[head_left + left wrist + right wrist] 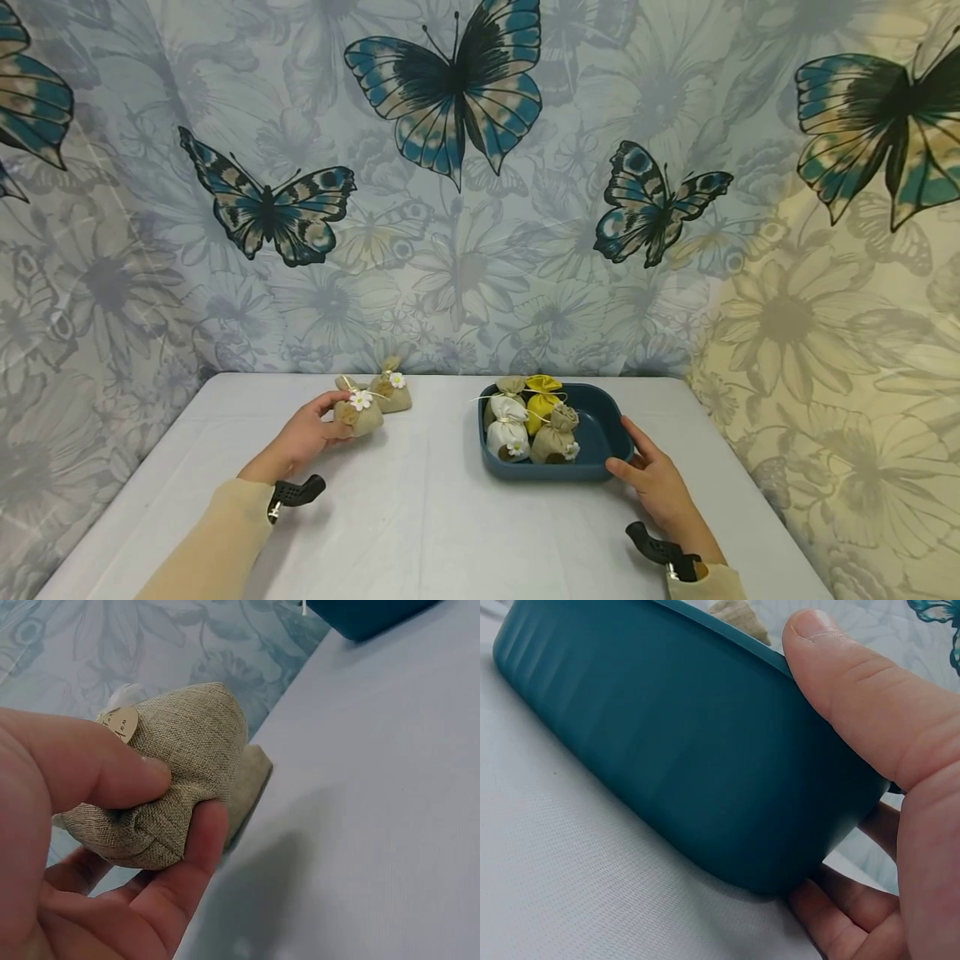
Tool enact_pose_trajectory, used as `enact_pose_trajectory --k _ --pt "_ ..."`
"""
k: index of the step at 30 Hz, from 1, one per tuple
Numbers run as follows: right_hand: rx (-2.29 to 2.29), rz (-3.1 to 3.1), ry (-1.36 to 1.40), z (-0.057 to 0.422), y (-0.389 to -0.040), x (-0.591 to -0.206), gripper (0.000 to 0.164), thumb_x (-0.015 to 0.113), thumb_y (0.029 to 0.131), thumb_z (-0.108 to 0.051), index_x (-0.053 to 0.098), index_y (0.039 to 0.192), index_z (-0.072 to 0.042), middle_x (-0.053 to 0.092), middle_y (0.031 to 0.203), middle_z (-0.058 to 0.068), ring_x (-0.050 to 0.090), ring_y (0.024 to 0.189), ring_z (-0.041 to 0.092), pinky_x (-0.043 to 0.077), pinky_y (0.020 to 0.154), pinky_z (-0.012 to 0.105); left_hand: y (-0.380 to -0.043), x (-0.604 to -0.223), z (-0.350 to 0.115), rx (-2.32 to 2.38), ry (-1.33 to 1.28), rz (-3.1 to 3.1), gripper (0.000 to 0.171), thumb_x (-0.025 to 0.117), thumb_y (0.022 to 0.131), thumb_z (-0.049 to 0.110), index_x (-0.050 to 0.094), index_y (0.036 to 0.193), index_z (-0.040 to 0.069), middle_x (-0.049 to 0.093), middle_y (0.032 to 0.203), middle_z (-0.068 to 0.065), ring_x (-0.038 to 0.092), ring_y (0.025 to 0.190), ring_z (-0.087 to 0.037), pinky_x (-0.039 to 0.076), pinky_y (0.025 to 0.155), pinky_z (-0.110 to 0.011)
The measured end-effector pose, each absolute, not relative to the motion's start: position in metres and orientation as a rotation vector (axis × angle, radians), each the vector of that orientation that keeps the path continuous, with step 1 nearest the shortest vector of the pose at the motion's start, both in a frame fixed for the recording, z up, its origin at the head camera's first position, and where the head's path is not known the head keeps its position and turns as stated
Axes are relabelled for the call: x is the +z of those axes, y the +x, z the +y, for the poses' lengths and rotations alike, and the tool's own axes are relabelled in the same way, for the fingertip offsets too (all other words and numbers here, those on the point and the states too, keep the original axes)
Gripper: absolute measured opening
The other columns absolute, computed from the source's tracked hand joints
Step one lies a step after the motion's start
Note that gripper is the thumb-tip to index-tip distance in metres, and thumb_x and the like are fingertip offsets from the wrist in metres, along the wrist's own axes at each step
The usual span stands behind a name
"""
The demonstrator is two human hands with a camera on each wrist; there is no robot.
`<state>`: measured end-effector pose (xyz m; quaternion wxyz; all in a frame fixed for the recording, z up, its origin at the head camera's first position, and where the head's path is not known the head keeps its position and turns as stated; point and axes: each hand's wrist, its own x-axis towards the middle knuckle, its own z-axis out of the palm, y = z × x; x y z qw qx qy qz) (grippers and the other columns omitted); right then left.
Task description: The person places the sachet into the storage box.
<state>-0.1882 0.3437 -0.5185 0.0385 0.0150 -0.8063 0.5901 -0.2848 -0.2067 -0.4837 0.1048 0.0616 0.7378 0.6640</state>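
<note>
My left hand [303, 433] pinches a beige cloth sachet [184, 742] between thumb and fingers; a white flower and a round tag decorate it. Just behind it on the table stands another beige sachet [393, 395] with a white flower. At the right, my right hand [658, 483] grips the near right corner of a dark teal tray [555, 472], thumb against the rim and fingers around the side. In the tray's left part sit a white sachet [507, 433], a yellow sachet [542, 406] and beige sachets [553, 442]. The right wrist view shows mainly the tray's outer wall [652, 742].
A white cloth covers the table [420, 517]. A butterfly-and-flower patterned hanging [465, 275] rises along the table's back edge and both sides. Each wrist wears a black camera mount [298, 492].
</note>
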Motion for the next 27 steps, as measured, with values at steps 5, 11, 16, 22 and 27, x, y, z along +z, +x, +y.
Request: enact_pose_trajectory --k 5,11,16,22,27 --pt "1.832 -2.453 0.055 0.344 -0.189 -0.519 0.082 0.071 0.095 -0.015 0.022 0.161 -0.020 0.022 0.160 0.020 0.045 0.131 0.041 0.048 0.084 0.021 -0.281 -0.478 -0.202 1.885 0.240 2.266 0.063 0.069 0.081 -0.013 0.048 0.139 -0.004 0.037 0.143 -0.025 0.055 0.109 -0.029 0.053 0.083 -0.033" --pt "1.819 -2.469 0.032 0.344 -0.188 -0.520 0.082 0.072 0.094 -0.017 0.023 0.161 -0.020 0.025 0.159 0.019 0.046 0.130 0.040 0.048 0.085 0.022 -0.276 -0.471 -0.193 1.868 0.296 2.290 0.060 0.070 0.083 -0.010 0.050 0.139 -0.002 0.038 0.143 -0.025 0.057 0.109 -0.030 0.053 0.083 -0.034" --pt "1.793 -2.489 0.019 0.344 -0.189 -0.520 0.082 0.072 0.094 -0.020 0.024 0.161 -0.021 0.025 0.159 0.019 0.046 0.131 0.039 0.048 0.086 0.022 -0.273 -0.465 -0.183 1.881 0.323 2.309 0.059 0.070 0.083 -0.009 0.053 0.139 -0.002 0.042 0.141 -0.025 0.058 0.107 -0.031 0.054 0.081 -0.035" --pt "1.760 -2.512 0.007 0.343 -0.189 -0.518 0.082 0.072 0.095 -0.023 0.022 0.161 -0.022 0.022 0.160 0.018 0.045 0.132 0.040 0.047 0.086 0.021 -0.276 -0.465 -0.171 1.943 0.345 2.273 0.057 0.067 0.084 -0.011 0.053 0.138 -0.003 0.047 0.135 -0.025 0.060 0.101 -0.028 0.056 0.078 -0.040" --pt "1.762 -2.517 0.001 0.344 -0.189 -0.518 0.083 0.071 0.095 -0.023 0.021 0.161 -0.022 0.020 0.161 0.018 0.043 0.133 0.040 0.047 0.086 0.022 -0.276 -0.461 -0.156 1.968 0.357 2.239 0.054 0.068 0.085 -0.008 0.054 0.137 -0.002 0.049 0.127 -0.024 0.062 0.097 -0.027 0.056 0.074 -0.039"
